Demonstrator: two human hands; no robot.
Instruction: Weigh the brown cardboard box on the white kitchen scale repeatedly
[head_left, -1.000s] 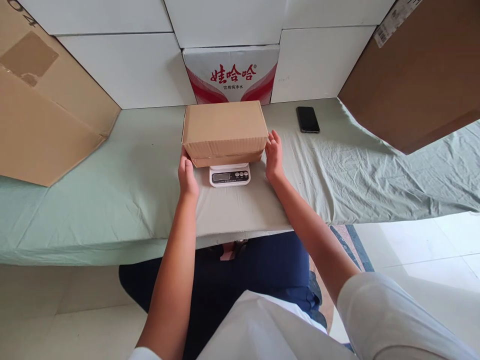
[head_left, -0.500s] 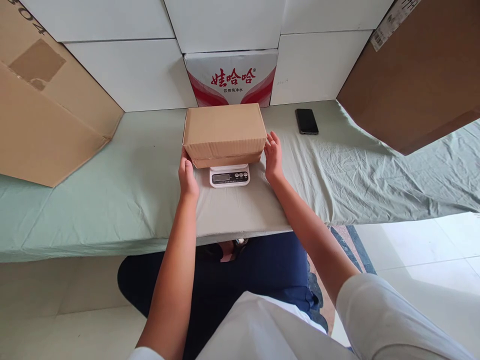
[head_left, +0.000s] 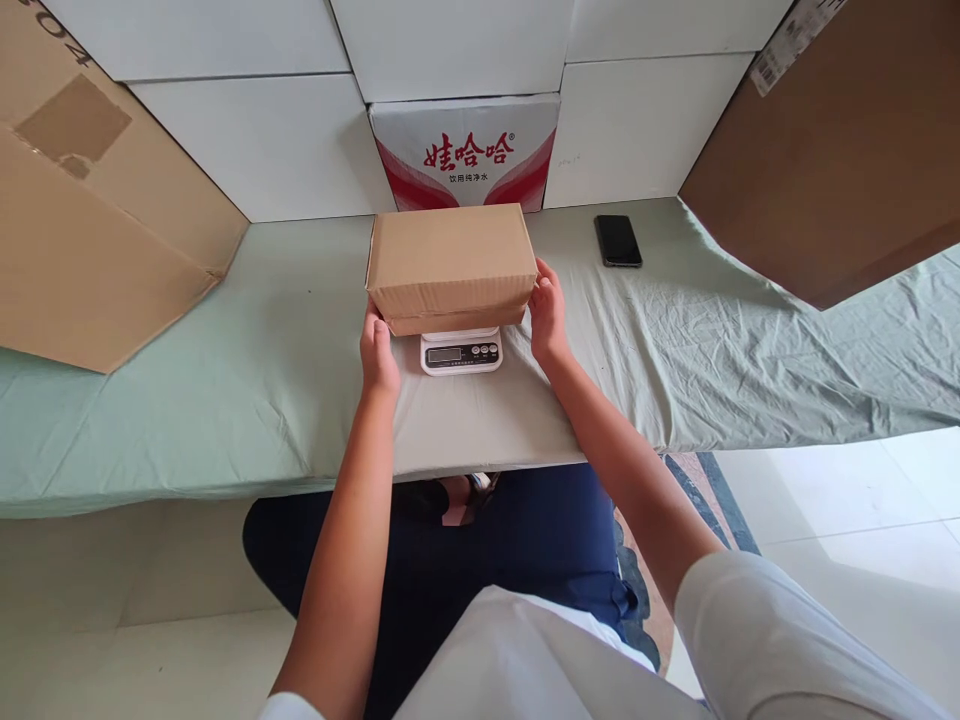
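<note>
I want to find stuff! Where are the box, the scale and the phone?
box (head_left: 450,250), head view, middle of its top face
scale (head_left: 460,353), head view, its front panel with display and buttons
phone (head_left: 618,240), head view, middle of its dark screen

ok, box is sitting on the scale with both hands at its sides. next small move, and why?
Probably let go and draw both hands clear. The box rests on the scale, with the left hand and right hand pressed against its ends, which could skew the weight. The display faces the person below the box's front edge, but its reading is too small to make out.
</note>
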